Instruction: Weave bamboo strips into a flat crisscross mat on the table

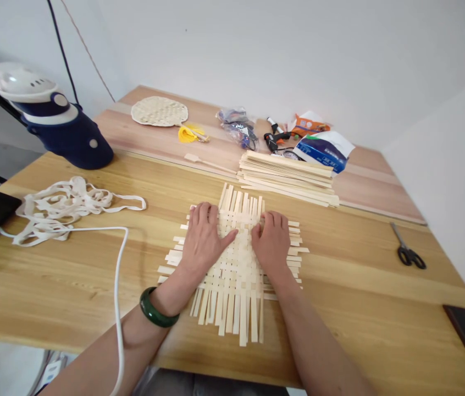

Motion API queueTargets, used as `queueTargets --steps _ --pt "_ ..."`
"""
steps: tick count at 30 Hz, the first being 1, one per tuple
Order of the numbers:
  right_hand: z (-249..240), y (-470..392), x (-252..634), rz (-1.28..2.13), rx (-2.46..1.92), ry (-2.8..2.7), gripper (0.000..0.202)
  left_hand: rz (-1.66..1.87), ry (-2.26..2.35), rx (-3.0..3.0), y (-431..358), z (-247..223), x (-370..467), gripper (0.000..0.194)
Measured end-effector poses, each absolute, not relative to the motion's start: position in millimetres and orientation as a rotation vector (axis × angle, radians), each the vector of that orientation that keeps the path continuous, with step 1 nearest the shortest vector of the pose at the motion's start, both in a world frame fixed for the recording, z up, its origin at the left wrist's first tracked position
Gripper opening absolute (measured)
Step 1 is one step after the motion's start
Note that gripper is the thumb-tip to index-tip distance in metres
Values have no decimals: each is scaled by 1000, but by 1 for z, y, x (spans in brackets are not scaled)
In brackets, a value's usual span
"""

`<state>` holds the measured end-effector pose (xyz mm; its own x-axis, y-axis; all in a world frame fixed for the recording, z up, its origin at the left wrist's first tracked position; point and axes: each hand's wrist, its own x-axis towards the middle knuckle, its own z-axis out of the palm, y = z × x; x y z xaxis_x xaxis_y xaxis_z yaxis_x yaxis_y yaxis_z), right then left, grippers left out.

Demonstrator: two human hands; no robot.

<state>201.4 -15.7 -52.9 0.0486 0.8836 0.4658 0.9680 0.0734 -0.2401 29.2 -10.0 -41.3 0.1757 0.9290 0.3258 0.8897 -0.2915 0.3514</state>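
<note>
Resting on the mat (232, 267), the left hand (203, 239) lies flat over its left side with fingers spread and thumb poking in toward the middle. The right hand (272, 242) sits on the right side with its fingers bent, but I cannot tell if it is pinching a strip. The hands are apart, with a band of weave showing between them. The mat is on the table (360, 308), right in front of the person, and loose strip ends (243, 322) stick out all around it. It looks very light, so it would likely slide if bumped. The strips look thin and flat, a bit stiff but bendy, and a sharp fold might crack one. They look smooth too, so the outer ones could slip loose. The best place to hold it is probably the tight middle, with flat hands; pulling on one end might drag that strip out. To lift it, two hands underneath seem safest. Past the mat is a pile (288, 176) of more strips, and behind that, to the left, a round fan (160, 111). Scissors (409, 253) lie well off to the right, and a heap of white ribbon (67, 203) to the left.
</note>
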Motion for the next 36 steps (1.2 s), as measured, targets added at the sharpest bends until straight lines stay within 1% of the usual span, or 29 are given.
queueTargets --steps 4,8,13,18,22,26,29,32,36 --pt "-53 -15 202 -233 -1852 -1861 17 754 1804 2363 -9 -42 29 54" --pt "-53 -16 201 -218 -1859 -1858 20 781 1787 2328 -10 -41 29 53" --pt "-55 -18 202 -164 -1820 -1757 27 810 1809 2354 -12 -41 28 64" --pt "-55 -20 202 -156 -1716 -1664 29 726 1739 2476 -13 -41 28 51" --pt "-40 -22 209 -47 -1677 -1557 30 686 1719 2487 -12 -40 27 51" --pt "-18 -26 229 45 -1758 -1496 28 681 1667 2461 -11 -29 22 55" --pt "-10 -35 244 42 -1807 -1526 28 774 1632 2455 -20 -15 15 51" --pt "-15 -50 251 -4 -1783 -1659 31 816 1581 2468 -44 -6 11 46" --pt "-26 -72 252 -87 -1728 -1979 46 648 1417 2636 -90 -14 15 56"
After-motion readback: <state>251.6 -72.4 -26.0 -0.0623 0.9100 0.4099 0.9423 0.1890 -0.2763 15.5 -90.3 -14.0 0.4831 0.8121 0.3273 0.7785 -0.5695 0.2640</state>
